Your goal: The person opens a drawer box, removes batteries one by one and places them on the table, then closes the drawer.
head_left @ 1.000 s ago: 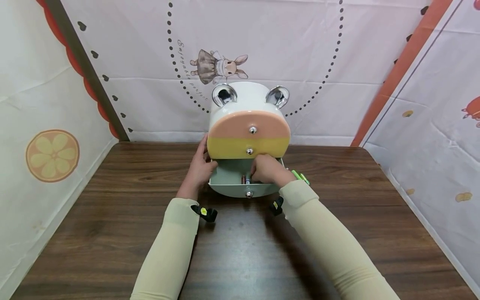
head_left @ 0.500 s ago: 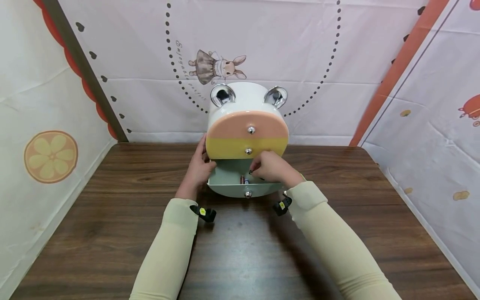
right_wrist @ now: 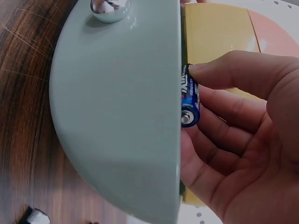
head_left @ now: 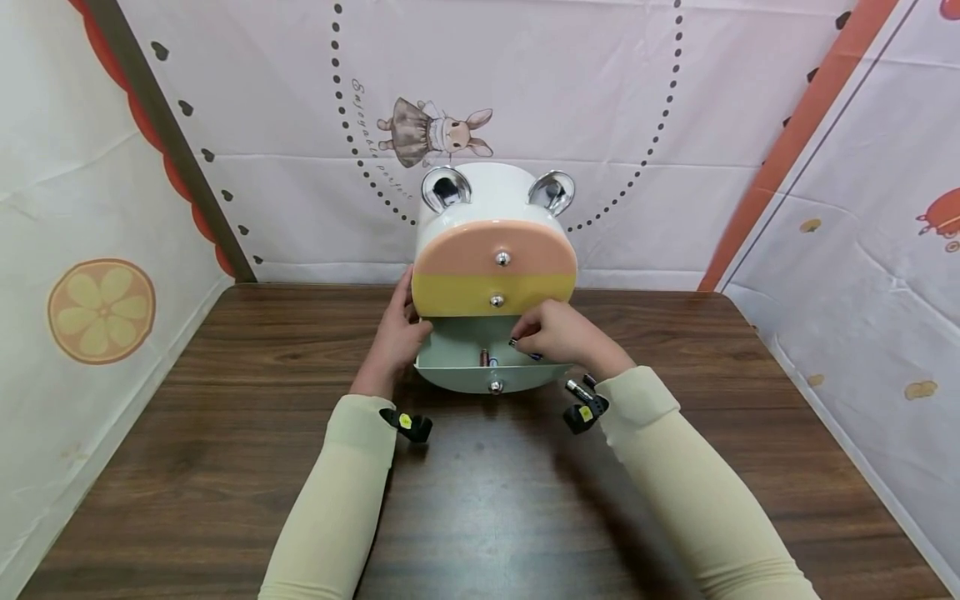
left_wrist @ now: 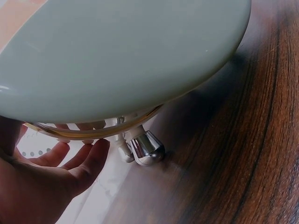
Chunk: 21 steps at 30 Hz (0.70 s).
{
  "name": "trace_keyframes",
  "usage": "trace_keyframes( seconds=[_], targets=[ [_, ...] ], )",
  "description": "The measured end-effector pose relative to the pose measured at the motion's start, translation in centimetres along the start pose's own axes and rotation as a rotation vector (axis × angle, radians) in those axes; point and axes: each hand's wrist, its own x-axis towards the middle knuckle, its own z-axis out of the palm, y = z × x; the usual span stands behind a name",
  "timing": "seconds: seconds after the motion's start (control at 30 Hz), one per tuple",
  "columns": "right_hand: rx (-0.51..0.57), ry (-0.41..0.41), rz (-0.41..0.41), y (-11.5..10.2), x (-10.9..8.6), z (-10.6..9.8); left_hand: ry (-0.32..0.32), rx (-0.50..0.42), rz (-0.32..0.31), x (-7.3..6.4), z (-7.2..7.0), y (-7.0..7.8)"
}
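Observation:
A rounded white cabinet with two silver ears stands on the table, its bottom pale-green drawer pulled out. My right hand is over the right part of this drawer and pinches a blue battery between thumb and fingers, right at the front panel's top edge. Two small cylinders lie in the drawer: a reddish one and a whitish-blue one. My left hand rests against the cabinet's left side, fingertips at its glossy wall in the left wrist view.
The orange top drawer and yellow middle drawer are closed, each with a silver knob. A black-and-silver object lies on the wooden table beside the right wrist. A patterned cloth wall rises close behind the cabinet.
My right hand has lifted from inside the drawer and shifted right, the battery now showing in its fingers. The left hand stays against the cabinet's side.

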Motion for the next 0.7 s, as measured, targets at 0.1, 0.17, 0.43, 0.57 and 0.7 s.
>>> trace_keyframes(
  seconds=[0.1, 0.17, 0.43, 0.57, 0.7],
  targets=[
    [0.021, 0.001, 0.018, 0.3, -0.4, -0.3, 0.007, 0.005, 0.007, 0.5, 0.0, -0.8],
    [0.036, 0.004, 0.035, 0.4, -0.7, -0.5, 0.015, 0.014, 0.019, 0.9, -0.1, -1.4],
    [0.120, 0.010, 0.094, 0.9, -1.7, -1.3, 0.033, 0.042, 0.058, 1.4, 0.0, -2.3],
    [0.125, 0.002, 0.096, 1.1, -2.3, -1.6, 0.034, 0.036, 0.061, 1.4, 0.0, -2.2],
    [0.159, -0.004, 0.120, 1.3, -2.9, -2.0, 0.032, 0.035, 0.062, 1.4, -0.1, -2.3]
  ],
)
